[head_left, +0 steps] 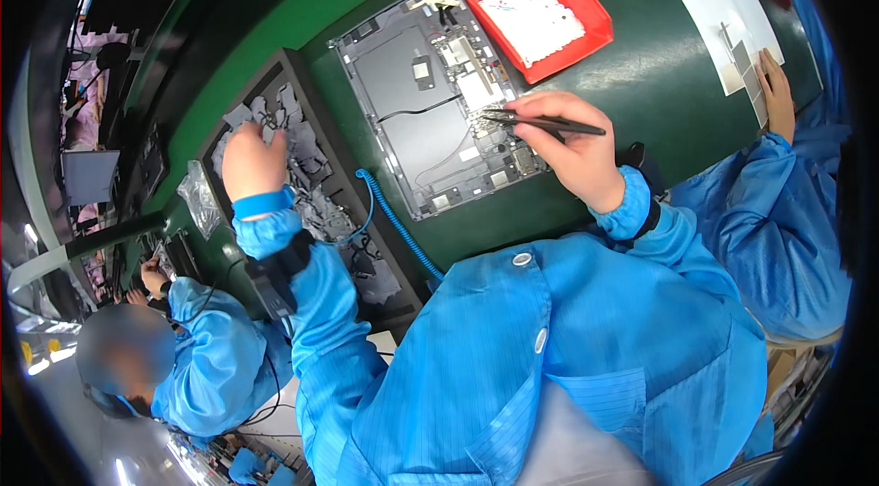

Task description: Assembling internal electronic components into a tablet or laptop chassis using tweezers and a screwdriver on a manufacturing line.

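Observation:
My right hand grips black tweezers, their tips down at the circuit board of an opened flat grey device housing, like a laptop or tablet. A thin black cable crosses the housing. Over at the left, my left hand reaches into a dark grey tray filled with loose grey sheet-like pieces. Its fingers are bent down among the pieces; what they pinch, if anything, is hidden. A blue band circles my left wrist.
A red bin with small white pieces stands beyond the housing. A coiled blue cord lies between tray and housing. Clear plastic bags lie left of the tray. Co-workers in blue sit on both sides; one hand rests by white sheets.

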Action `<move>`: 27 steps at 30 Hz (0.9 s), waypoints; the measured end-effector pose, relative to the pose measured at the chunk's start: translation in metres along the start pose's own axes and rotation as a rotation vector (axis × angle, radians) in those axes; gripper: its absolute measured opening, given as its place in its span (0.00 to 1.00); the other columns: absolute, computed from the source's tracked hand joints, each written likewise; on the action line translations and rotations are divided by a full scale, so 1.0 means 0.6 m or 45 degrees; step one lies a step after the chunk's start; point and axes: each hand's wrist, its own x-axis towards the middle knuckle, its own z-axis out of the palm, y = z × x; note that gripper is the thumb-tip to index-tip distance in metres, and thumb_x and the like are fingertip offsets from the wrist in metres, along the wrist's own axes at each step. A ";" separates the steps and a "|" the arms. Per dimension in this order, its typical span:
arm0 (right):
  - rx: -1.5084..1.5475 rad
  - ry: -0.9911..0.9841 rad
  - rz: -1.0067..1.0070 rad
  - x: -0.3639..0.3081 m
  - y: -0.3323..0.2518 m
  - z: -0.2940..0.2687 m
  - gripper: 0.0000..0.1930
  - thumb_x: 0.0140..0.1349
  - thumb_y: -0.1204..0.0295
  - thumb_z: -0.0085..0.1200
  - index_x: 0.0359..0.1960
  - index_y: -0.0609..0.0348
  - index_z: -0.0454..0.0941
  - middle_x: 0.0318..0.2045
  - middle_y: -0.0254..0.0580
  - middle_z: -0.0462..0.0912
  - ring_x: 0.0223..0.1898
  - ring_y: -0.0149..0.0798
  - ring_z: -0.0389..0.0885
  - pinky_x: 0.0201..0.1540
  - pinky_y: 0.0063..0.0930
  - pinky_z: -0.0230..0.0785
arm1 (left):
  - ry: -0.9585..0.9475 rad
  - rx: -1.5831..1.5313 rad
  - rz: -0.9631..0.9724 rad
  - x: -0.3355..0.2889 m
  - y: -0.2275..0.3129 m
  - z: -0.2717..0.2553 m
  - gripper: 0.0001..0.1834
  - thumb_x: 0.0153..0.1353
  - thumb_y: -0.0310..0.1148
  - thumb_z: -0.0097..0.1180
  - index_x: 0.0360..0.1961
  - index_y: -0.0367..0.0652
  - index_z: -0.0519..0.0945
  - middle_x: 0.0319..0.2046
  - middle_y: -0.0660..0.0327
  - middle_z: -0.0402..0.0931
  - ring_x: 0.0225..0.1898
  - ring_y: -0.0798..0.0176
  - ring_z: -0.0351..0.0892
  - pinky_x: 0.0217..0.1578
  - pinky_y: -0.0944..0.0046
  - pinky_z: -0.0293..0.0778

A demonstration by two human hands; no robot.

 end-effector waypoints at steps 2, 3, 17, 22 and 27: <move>-0.004 -0.032 -0.003 0.020 -0.001 0.016 0.10 0.50 0.83 0.59 0.36 0.64 0.78 0.36 0.40 0.79 0.38 0.30 0.78 0.41 0.21 0.71 | -0.220 0.136 -0.139 0.003 -0.046 0.007 0.15 0.46 0.34 0.62 0.31 0.34 0.79 0.26 0.49 0.78 0.31 0.47 0.78 0.34 0.55 0.73; -0.001 -0.031 -0.005 0.028 0.001 0.020 0.10 0.50 0.83 0.59 0.36 0.64 0.78 0.36 0.40 0.79 0.38 0.30 0.78 0.41 0.21 0.71 | -0.263 -0.050 -0.161 -0.002 -0.063 0.020 0.16 0.44 0.35 0.65 0.30 0.34 0.79 0.24 0.51 0.78 0.28 0.50 0.79 0.32 0.57 0.74; 0.126 0.219 0.163 0.070 0.031 0.000 0.11 0.53 0.83 0.57 0.39 0.67 0.74 0.38 0.43 0.80 0.40 0.32 0.78 0.45 0.23 0.72 | 0.020 -1.653 -0.353 -0.023 -0.055 -0.022 0.08 0.54 0.20 0.54 0.37 0.34 0.72 0.28 0.61 0.74 0.24 0.71 0.74 0.21 0.75 0.68; 0.098 0.332 0.022 0.074 0.055 0.003 0.09 0.51 0.84 0.58 0.35 0.66 0.75 0.37 0.43 0.80 0.41 0.33 0.78 0.45 0.23 0.72 | -0.129 -1.781 -0.004 0.021 0.034 -0.027 0.10 0.52 0.19 0.46 0.37 0.36 0.71 0.30 0.59 0.73 0.22 0.73 0.68 0.21 0.77 0.62; -0.243 0.211 -0.123 0.077 0.070 0.011 0.10 0.50 0.86 0.56 0.33 0.66 0.71 0.40 0.48 0.79 0.42 0.35 0.77 0.45 0.26 0.71 | -0.296 -1.775 0.210 0.076 0.186 0.016 0.07 0.53 0.23 0.48 0.34 0.37 0.71 0.31 0.59 0.73 0.28 0.67 0.74 0.27 0.71 0.71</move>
